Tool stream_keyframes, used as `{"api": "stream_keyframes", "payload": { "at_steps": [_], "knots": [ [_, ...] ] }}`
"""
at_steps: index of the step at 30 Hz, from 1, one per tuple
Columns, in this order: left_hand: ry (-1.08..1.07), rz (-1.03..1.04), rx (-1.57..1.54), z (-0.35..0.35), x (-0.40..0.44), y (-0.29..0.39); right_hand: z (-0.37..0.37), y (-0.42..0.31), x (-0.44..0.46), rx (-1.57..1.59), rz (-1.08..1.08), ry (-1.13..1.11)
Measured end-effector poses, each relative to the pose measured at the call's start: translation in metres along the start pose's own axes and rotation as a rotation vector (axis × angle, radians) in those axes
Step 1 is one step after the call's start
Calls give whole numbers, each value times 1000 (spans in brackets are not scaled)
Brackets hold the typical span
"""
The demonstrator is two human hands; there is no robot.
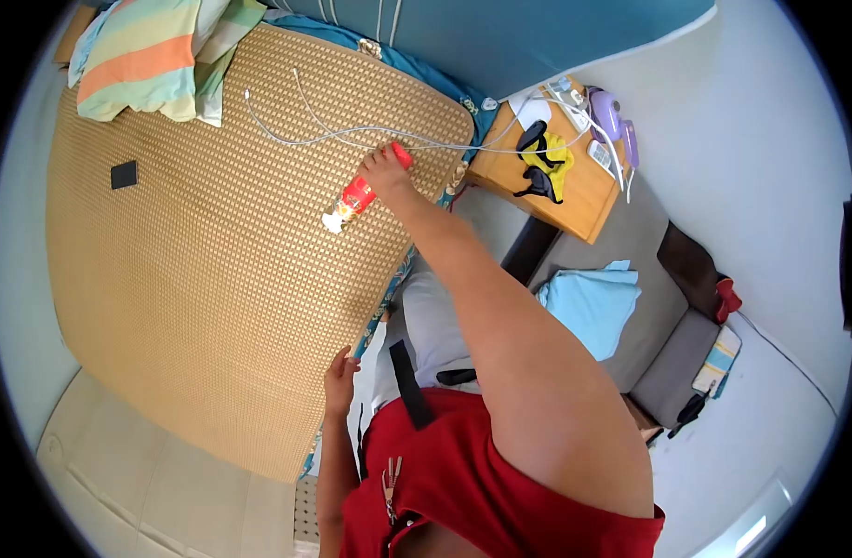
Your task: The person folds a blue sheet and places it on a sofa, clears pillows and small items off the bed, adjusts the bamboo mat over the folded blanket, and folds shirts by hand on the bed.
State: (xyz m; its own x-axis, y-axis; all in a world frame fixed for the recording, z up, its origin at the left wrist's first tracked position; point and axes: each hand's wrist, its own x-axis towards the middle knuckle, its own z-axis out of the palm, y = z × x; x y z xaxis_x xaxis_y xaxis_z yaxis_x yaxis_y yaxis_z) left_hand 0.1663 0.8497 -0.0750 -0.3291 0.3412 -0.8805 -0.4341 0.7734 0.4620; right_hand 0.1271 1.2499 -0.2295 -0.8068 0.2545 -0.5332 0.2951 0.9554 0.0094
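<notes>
My right hand [385,175] reaches over the bed and is closed around a red bottle [359,193]. The bottle lies tilted over the woven mat [212,251]; its white head, maybe a sprayer, points toward the lower left, and its red base shows past my fingers. I cannot tell whether it touches the mat. Beside the bed's near edge, my left hand [339,379] is held with fingers slightly bent and apart, nothing in it. White cables [305,141] run across the mat just beyond my right hand.
A dark flat rectangle [124,175] lies on the mat, with striped bedding [147,65] in the far corner. The wooden bedside table [584,209] holds a yellow-and-black item [552,167], a power strip and a purple device [605,113]. Light blue cloth [592,302] rests on a grey sofa [672,367].
</notes>
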Motion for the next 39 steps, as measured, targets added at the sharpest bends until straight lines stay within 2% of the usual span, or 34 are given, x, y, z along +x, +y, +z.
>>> {"api": "stream_keyframes", "payload": {
  "at_steps": [5,8,11,14,15,16,18,22,24,26,28,31,34,36,38,39],
  "knots": [
    [17,-13,11,-11,5,-2,46,-11,-15,133,79,165],
    [4,0,22,-21,16,-14,33,-14,-68,414,131,159],
    [-27,14,71,-28,22,-14,45,-24,-121,716,333,299],
    [-51,48,83,-38,29,-24,58,-25,-178,1043,652,369],
    [-65,60,104,-43,30,-26,90,-29,-188,1077,778,502],
    [-75,70,124,-45,30,-26,124,-32,-198,1109,900,634],
    [-59,62,134,-47,30,-27,101,-14,-247,1122,1252,489],
    [-61,52,245,-59,38,-35,121,52,-303,941,1461,443],
    [-76,74,250,-64,49,-50,148,96,-319,780,1513,492],
    [-76,73,271,-62,52,-48,164,146,-331,738,1486,562],
    [-72,63,310,-55,51,-36,156,180,-334,459,1476,667],
    [-100,83,270,-46,58,-32,128,196,-309,258,1525,720],
    [-103,74,284,-37,60,-26,122,183,-259,525,1205,592],
    [-84,71,285,-30,62,-27,123,154,-214,461,785,668],
    [-83,68,295,-24,62,-22,99,116,-169,536,525,719],
    [-83,72,291,-22,61,-19,83,98,-150,473,491,656]
  ]
}}
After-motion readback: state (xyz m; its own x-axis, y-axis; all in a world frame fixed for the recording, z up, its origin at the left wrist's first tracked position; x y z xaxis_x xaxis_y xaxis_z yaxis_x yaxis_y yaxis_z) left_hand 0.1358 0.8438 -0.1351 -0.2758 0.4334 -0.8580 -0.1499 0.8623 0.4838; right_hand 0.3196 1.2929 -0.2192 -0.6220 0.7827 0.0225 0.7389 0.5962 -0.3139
